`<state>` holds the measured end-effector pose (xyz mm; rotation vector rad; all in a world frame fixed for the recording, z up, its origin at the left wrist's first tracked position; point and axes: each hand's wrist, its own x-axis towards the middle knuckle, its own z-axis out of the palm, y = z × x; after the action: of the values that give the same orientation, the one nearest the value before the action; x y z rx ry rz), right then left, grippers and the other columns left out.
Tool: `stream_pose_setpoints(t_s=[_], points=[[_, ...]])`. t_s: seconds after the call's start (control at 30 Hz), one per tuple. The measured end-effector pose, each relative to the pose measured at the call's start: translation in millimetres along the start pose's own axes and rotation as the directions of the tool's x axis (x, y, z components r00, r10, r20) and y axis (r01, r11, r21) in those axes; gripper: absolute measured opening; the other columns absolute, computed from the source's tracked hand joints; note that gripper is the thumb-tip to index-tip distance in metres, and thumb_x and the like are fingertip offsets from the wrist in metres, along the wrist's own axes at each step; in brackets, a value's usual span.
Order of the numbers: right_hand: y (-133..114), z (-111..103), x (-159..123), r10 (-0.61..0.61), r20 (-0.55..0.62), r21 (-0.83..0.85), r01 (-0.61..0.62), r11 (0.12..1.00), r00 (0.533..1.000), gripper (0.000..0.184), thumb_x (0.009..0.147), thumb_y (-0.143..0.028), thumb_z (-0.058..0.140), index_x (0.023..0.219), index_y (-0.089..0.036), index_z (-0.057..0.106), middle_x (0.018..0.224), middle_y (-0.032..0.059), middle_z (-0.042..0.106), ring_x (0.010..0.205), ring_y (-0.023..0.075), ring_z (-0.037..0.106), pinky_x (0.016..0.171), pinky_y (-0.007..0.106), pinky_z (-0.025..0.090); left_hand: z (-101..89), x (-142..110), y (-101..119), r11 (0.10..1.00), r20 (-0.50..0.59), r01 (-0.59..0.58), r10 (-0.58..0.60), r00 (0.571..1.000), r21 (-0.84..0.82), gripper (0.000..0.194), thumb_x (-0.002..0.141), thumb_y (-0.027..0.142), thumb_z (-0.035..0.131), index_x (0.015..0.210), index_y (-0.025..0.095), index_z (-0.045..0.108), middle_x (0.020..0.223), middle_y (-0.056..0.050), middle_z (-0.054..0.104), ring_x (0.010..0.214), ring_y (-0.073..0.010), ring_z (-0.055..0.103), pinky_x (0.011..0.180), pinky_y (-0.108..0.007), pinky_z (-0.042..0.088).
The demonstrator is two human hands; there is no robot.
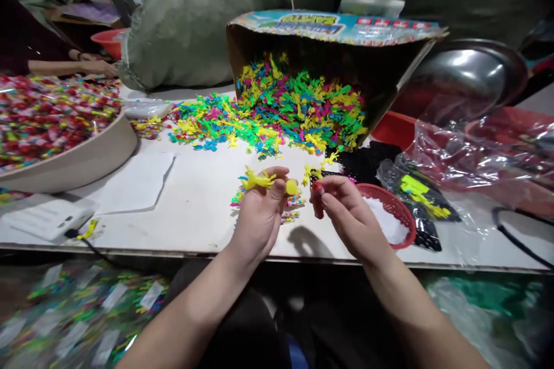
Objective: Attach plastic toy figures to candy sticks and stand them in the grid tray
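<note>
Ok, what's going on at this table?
A person is working with small figures at a white table. The left hand holds a yellow figure; the right hand is raised beside it, with something red at its fingertips, too unclear to name. Beyond the hands, a multicoloured pile spreads from an open box onto the tabletop. A full tub stands at the left, a red basket near the right hand.

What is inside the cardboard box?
A heap of small figures in yellow, green, blue and pink, spilling out onto the white table. Whatever lies under the heap's surface is covered.
</note>
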<state>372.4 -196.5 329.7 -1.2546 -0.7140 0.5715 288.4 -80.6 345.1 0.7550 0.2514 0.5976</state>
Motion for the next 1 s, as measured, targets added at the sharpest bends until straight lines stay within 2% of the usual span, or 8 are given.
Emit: stream_pose_setpoints(t_s=[0.1, 0.17, 0.3, 0.43, 0.6, 0.67, 0.83, 1.0], points=[[-9, -2, -5, 0.029, -0.059, -0.051, -0.032, 0.998, 0.998, 0.014, 0.077, -0.028, 0.062, 0.091, -0.024, 0.061, 0.076, 0.0002, 0.058, 0.066, 0.0122, 0.053, 0.051, 0.022, 0.044, -0.4, 0, -2, 0.998, -0.011, -0.003, 0.004, 1.000, 0.056, 0.028, 0.060, 0.035, 0.075, 0.075, 0.017, 0.060, 0.072, 0.003, 0.056, 0.069, -0.0067, 0.055, 0.067, -0.017, 0.045], [-10, -1, -7, 0.038, -0.114, -0.046, -0.043, 0.998, 0.993, 0.018, 0.071, -0.027, 0.069, 0.087, -0.024, 0.063, 0.079, 0.0011, 0.060, 0.071, 0.0136, 0.056, 0.055, 0.023, 0.046, -1.3, -1, -4, 0.994, -0.035, 0.013, -0.009, 0.999, 0.111, 0.029, 0.059, 0.036, 0.075, 0.074, 0.016, 0.060, 0.069, 0.004, 0.055, 0.065, -0.0069, 0.055, 0.063, -0.017, 0.045], [-10, 1, -7, 0.090, -0.133, 0.092, -0.078, 0.993, 0.987, 0.023, 0.063, -0.026, 0.075, 0.084, -0.024, 0.065, 0.077, 0.0004, 0.063, 0.071, 0.0142, 0.059, 0.064, 0.027, 0.050, -1.7, -1, -8, 0.982, -0.070, 0.040, -0.027, 0.997, 0.183, 0.033, 0.058, 0.040, 0.075, 0.075, 0.016, 0.060, 0.069, 0.003, 0.056, 0.058, -0.0070, 0.054, 0.053, -0.017, 0.043], [-8, 7, -5, 0.107, -0.153, 0.201, -0.075, 0.977, 0.983, 0.018, 0.067, -0.029, 0.072, 0.082, -0.024, 0.064, 0.075, -0.0005, 0.064, 0.068, 0.0130, 0.060, 0.065, 0.028, 0.052, 0.8, -1, -8, 0.984, -0.030, 0.009, -0.004, 1.000, 0.179, 0.033, 0.059, 0.040, 0.074, 0.070, 0.014, 0.057, 0.069, 0.003, 0.055, 0.061, -0.0068, 0.055, 0.056, -0.017, 0.044], [-7, 12, -3, 0.144, -0.177, 0.312, -0.083, 0.946, 0.974, 0.019, 0.069, -0.034, 0.068, 0.083, -0.023, 0.060, 0.076, -0.0009, 0.064, 0.064, 0.0128, 0.061, 0.059, 0.027, 0.051, 1.3, -4, -7, 0.978, 0.039, 0.113, -0.122, 0.992, 0.176, 0.032, 0.059, 0.027, 0.076, 0.083, 0.016, 0.057, 0.078, 0.000, 0.062, 0.069, -0.0108, 0.061, 0.068, -0.023, 0.049], [-7, 12, -2, 0.150, -0.180, 0.350, -0.079, 0.933, 0.972, 0.019, 0.069, -0.034, 0.069, 0.082, -0.023, 0.060, 0.074, -0.0016, 0.064, 0.063, 0.0125, 0.061, 0.060, 0.026, 0.051, 1.0, -5, -6, 0.972, 0.045, 0.110, -0.121, 0.992, 0.206, 0.028, 0.062, 0.023, 0.074, 0.083, 0.015, 0.057, 0.077, 0.000, 0.063, 0.068, -0.0112, 0.061, 0.067, -0.024, 0.049], [-8, 12, -1, 0.153, -0.191, 0.367, -0.074, 0.927, 0.970, 0.021, 0.067, -0.036, 0.070, 0.080, -0.022, 0.059, 0.074, -0.0017, 0.064, 0.062, 0.0115, 0.061, 0.060, 0.025, 0.051, -1.4, -5, -8, 0.955, 0.002, 0.054, -0.057, 0.998, 0.292, 0.025, 0.063, 0.027, 0.073, 0.079, 0.015, 0.058, 0.068, 0.001, 0.063, 0.054, -0.0085, 0.057, 0.054, -0.020, 0.045], [-8, 14, -2, 0.173, -0.196, 0.405, -0.081, 0.911, 0.965, 0.023, 0.065, -0.033, 0.072, 0.081, -0.022, 0.059, 0.074, -0.0026, 0.065, 0.060, 0.0119, 0.063, 0.056, 0.023, 0.052, -5.5, -4, -12, 0.945, -0.082, 0.082, -0.058, 0.995, 0.318, 0.026, 0.061, 0.031, 0.074, 0.075, 0.014, 0.060, 0.061, 0.002, 0.061, 0.052, -0.0085, 0.056, 0.052, -0.020, 0.042]])
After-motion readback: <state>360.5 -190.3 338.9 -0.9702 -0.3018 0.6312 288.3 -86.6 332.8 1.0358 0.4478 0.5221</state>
